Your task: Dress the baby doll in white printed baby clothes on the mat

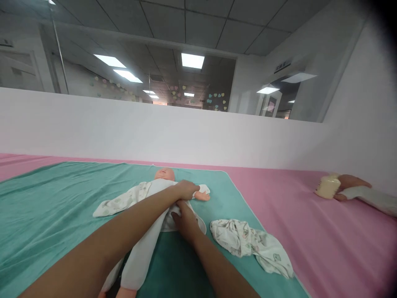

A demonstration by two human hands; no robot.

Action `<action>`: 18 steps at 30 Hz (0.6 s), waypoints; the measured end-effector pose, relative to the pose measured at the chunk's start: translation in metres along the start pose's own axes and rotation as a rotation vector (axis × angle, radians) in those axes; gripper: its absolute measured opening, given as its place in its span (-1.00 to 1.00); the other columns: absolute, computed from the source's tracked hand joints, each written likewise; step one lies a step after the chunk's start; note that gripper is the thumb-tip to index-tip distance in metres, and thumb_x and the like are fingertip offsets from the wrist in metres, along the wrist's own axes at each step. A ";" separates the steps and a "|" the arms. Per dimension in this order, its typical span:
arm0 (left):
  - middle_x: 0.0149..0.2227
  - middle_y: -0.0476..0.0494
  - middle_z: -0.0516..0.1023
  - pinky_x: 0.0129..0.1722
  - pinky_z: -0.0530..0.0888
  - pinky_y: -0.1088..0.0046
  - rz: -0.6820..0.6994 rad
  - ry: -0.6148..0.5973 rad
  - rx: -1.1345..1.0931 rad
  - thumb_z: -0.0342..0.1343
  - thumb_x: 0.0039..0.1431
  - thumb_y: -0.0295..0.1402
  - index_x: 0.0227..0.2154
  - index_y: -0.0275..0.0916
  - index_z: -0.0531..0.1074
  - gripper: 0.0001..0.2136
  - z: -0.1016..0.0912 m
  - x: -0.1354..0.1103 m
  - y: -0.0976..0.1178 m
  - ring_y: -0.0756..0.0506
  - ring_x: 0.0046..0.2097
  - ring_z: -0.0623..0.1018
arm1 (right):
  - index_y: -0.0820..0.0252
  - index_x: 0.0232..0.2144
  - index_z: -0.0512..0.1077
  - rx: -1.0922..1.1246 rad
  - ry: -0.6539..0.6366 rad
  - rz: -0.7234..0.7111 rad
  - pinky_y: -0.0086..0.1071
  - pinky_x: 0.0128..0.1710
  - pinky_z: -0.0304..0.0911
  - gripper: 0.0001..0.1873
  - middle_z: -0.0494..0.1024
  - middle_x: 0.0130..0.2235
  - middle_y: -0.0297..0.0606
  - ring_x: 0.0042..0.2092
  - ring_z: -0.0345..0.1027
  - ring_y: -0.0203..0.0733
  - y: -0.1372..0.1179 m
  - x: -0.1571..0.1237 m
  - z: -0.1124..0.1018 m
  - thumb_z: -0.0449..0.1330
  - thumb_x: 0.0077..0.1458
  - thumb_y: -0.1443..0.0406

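Note:
A baby doll (pixel 165 174) in white printed clothing (pixel 145 244) lies on its back on a teal cloth (pixel 52 203). My left hand (pixel 186 189) rests on the doll's chest near its bare arm (pixel 202 195), fingers curled onto the garment. My right hand (pixel 185 219) lies just below it on the doll's belly, fingers pinching the white fabric. One sleeve (pixel 114 203) is spread out to the left. The doll's legs point toward me.
A crumpled printed garment (pixel 249 245) lies to the right of the doll at the teal cloth's edge. The pink surface (pixel 310 231) extends right, where another person's hand (pixel 352 183) holds a cream bottle (pixel 328 186). A white partition wall (pixel 155 128) stands behind.

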State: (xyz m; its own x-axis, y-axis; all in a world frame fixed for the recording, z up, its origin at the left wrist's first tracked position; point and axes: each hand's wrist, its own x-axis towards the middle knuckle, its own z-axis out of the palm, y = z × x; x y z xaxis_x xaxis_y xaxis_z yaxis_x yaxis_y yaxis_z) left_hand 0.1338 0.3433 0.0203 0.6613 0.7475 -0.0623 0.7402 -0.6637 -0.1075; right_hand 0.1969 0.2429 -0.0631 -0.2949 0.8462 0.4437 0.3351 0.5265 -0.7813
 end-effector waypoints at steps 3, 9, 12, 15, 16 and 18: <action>-0.20 -0.21 0.51 -0.26 0.39 0.28 -0.046 0.052 0.027 0.03 0.01 -0.37 -0.16 -0.14 0.34 -0.72 -0.008 -0.001 -0.009 -0.22 -0.19 0.51 | 0.11 0.05 0.24 -0.481 0.090 0.008 -0.06 0.11 0.03 -0.51 0.28 0.10 -0.15 0.14 0.06 0.03 0.010 0.006 -0.010 0.10 0.01 0.36; -0.22 -0.20 0.49 -0.30 0.38 0.31 -0.114 0.120 0.083 -0.02 0.02 -0.40 -0.17 -0.18 0.31 -0.74 -0.016 -0.005 -0.024 -0.20 -0.20 0.50 | 0.24 -0.01 0.31 -0.724 0.050 0.181 0.05 -0.02 0.05 -0.53 0.39 -0.03 0.06 0.05 0.15 0.17 0.026 0.047 0.002 0.19 0.00 0.25; -0.24 -0.20 0.49 -0.33 0.37 0.34 -0.107 0.117 0.113 -0.02 0.05 -0.35 -0.20 -0.18 0.31 -0.78 -0.011 -0.003 -0.026 -0.19 -0.24 0.51 | 0.30 -0.19 0.43 -0.507 0.092 0.239 0.06 0.03 -0.03 -0.75 0.42 -0.08 0.12 0.07 0.14 0.19 0.036 0.070 0.008 0.14 0.03 0.36; -0.21 -0.21 0.48 -0.33 0.37 0.33 -0.102 0.120 0.130 -0.03 0.06 -0.35 -0.18 -0.18 0.29 -0.77 -0.010 0.000 -0.029 -0.20 -0.22 0.50 | 0.30 -0.31 0.45 -0.294 0.133 0.336 0.05 -0.03 0.02 -0.81 0.47 -0.19 0.11 -0.02 0.25 0.19 0.054 0.083 -0.005 0.08 0.08 0.33; -0.19 -0.22 0.47 -0.32 0.37 0.32 -0.102 0.124 0.134 -0.04 0.07 -0.35 -0.16 -0.18 0.28 -0.76 -0.011 0.001 -0.030 -0.21 -0.21 0.50 | 0.29 -0.32 0.45 -0.245 0.150 0.354 0.04 -0.04 0.05 -0.80 0.48 -0.21 0.08 -0.05 0.27 0.17 0.061 0.084 -0.013 0.08 0.08 0.29; -0.17 -0.25 0.46 -0.30 0.37 0.28 -0.095 0.124 0.147 -0.04 0.08 -0.37 -0.13 -0.19 0.28 -0.74 -0.013 0.001 -0.034 -0.23 -0.18 0.49 | 0.25 -0.34 0.45 -0.109 0.182 0.379 -0.04 -0.05 0.09 -0.80 0.49 -0.24 -0.02 -0.08 0.30 0.09 0.073 0.086 -0.030 0.10 0.07 0.24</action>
State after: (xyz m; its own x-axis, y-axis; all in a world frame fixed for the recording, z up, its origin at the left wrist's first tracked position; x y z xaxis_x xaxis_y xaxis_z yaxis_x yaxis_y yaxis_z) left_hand 0.1113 0.3664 0.0367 0.6062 0.7916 0.0764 0.7801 -0.5732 -0.2508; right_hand 0.2231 0.3569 -0.0683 0.0261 0.9768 0.2124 0.4851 0.1734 -0.8571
